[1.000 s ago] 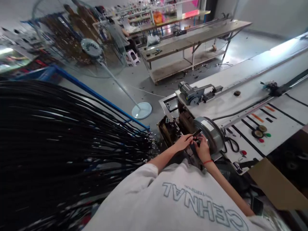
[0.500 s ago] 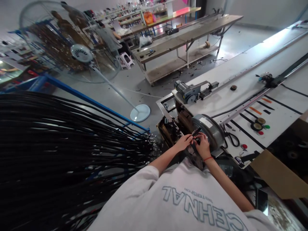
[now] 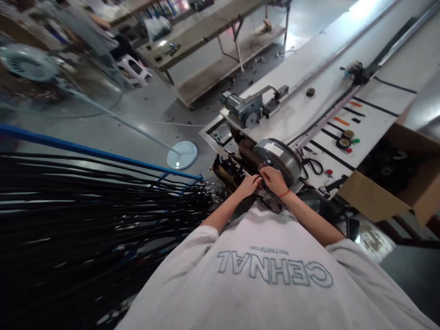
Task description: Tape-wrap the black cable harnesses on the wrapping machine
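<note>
My left hand (image 3: 250, 184) is closed, thumb and fingertips pinched on what looks like a thin black strip, mostly hidden by the fingers. Close beside it, my right hand (image 3: 274, 180), with a red string at the wrist, has its fingers bent together; what they hold is too small to make out. Both hands are at the near end of the machine, just in front of a round grey drum-like housing (image 3: 282, 159) with a white label. A pair of black-handled scissors (image 3: 312, 167) lies to the right of the housing.
Many black cords (image 3: 85, 201) hang on a blue rack (image 3: 103, 153) at my left. A fan base (image 3: 182, 155) stands on the floor ahead. The long white table (image 3: 378, 123) bears tape rolls (image 3: 343, 141) and a motor unit (image 3: 245, 107). An open cardboard box (image 3: 378, 197) is at right.
The view has turned down and to the right. My hands stay close together before the housing; the black strip that stuck up above them now shows far less.
</note>
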Motion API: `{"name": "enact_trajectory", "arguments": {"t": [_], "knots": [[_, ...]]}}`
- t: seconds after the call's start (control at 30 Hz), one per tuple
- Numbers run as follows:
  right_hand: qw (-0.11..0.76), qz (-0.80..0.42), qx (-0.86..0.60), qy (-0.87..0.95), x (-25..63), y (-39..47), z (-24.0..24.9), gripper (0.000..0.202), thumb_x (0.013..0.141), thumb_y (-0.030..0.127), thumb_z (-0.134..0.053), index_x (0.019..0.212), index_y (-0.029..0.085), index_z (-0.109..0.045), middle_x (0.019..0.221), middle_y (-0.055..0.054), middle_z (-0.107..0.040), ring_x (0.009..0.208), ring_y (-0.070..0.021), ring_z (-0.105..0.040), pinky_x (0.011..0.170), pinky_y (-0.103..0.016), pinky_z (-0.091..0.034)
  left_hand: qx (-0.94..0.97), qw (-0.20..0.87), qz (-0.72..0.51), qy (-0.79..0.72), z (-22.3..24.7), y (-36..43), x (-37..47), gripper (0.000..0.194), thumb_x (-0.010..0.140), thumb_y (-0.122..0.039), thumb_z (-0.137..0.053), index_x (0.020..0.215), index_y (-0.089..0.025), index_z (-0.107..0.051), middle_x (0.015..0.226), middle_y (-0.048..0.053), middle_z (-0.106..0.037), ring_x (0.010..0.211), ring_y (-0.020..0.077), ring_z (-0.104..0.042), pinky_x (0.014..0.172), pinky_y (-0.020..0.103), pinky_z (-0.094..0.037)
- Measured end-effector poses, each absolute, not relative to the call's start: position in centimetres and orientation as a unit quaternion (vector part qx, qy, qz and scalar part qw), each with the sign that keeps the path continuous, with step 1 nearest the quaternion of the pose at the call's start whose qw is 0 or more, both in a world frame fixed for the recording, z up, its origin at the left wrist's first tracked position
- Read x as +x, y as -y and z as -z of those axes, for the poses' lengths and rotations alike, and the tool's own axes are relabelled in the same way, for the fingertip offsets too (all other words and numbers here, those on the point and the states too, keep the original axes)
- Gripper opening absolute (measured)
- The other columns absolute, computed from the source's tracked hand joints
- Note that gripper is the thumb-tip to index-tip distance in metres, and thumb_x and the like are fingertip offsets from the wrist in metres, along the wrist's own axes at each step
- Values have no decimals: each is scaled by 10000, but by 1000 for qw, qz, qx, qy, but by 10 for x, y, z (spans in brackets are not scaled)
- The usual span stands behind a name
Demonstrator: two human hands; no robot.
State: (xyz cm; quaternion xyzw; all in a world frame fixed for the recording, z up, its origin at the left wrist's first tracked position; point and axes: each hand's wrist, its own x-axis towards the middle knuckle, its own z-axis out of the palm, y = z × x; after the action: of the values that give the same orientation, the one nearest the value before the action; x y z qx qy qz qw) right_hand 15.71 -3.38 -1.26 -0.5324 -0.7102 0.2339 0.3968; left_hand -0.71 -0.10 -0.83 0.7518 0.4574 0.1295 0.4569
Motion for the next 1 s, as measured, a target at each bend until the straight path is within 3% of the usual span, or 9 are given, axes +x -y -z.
{"name": "enact_trajectory", "arguments": {"t": [0.13, 0.2, 0.3, 0.47, 0.53, 0.6, 0.7, 0.8, 1.0], "knots": [[379, -234, -531, 720, 157, 20, 6, 277, 939, 276, -513, 1186, 180, -593, 1298, -145, -591, 1150, -231, -597, 994, -399, -504, 768, 406, -85, -488, 3, 9, -4, 248, 965, -206, -441, 823, -162, -639, 806, 71, -715, 774, 190, -664, 793, 284, -480], [358, -235, -541, 724, 153, 16, 5, 318, 952, 271, -492, 1241, 155, -560, 1312, -161, -580, 1163, -231, -599, 1013, -404, -495, 790, 352, -71, -497, -2, 15, -1, 200, 957, -202, -466, 907, -156, -654, 879, 101, -728, 819, 214, -680, 814, 304, -487], [324, -235, -543, 738, 141, 19, -1, 276, 979, 234, -407, 1165, 153, -594, 1213, -152, -636, 1115, -231, -627, 1046, -435, -465, 799, 291, -65, -522, -2, 23, -1, 165, 919, -224, -533, 978, -142, -663, 960, 145, -728, 884, 257, -689, 835, 339, -494], [397, -199, -495, 747, 162, 54, -29, 297, 946, 270, -454, 1194, 241, -614, 1373, -109, -572, 1284, -242, -530, 1114, -481, -402, 719, 469, -71, -508, 37, 38, -28, 222, 881, -332, -574, 909, -139, -680, 870, 102, -729, 841, 245, -686, 749, 305, -508], [440, -146, -637, 616, 208, 71, -29, 326, 936, 335, -478, 1219, 230, -602, 1399, -134, -535, 1345, -280, -470, 1128, -533, -368, 680, 532, -60, -502, 56, 49, -44, 279, 852, -420, -599, 862, -150, -669, 824, 68, -718, 794, 216, -666, 720, 286, -502], [421, -89, -818, 382, 266, 84, -15, 489, 902, 414, -531, 1314, 150, -523, 1435, -208, -472, 1398, -333, -395, 1135, -587, -318, 658, 557, -80, -501, 67, 63, -59, 346, 830, -502, -599, 802, -160, -643, 777, 39, -693, 742, 178, -628, 699, 263, -483], [373, -141, -909, 123, 337, 93, 23, 767, 786, 483, -688, 1357, 38, -435, 1399, -294, -477, 1357, -364, -436, 1128, -524, -344, 636, 549, -136, -525, 65, 79, -73, 453, 838, -593, -533, 664, -176, -554, 617, 1, -589, 598, 131, -521, 593, 239, -413], [374, -174, -910, 43, 360, 96, 54, 809, 725, 502, -759, 1319, 48, -452, 1335, -278, -549, 1283, -351, -517, 1104, -463, -385, 623, 522, -180, -555, 52, 87, -77, 492, 852, -614, -488, 599, -192, -485, 523, -21, -494, 521, 113, -440, 536, 239, -355], [366, -143, -919, 40, 346, 95, 59, 769, 734, 564, -749, 1280, 98, -475, 1309, -254, -581, 1269, -360, -544, 1097, -488, -393, 608, 528, -216, -552, 38, 88, -73, 473, 878, -583, -475, 600, -201, -463, 541, -21, -489, 545, 111, -455, 579, 238, -386]]}}
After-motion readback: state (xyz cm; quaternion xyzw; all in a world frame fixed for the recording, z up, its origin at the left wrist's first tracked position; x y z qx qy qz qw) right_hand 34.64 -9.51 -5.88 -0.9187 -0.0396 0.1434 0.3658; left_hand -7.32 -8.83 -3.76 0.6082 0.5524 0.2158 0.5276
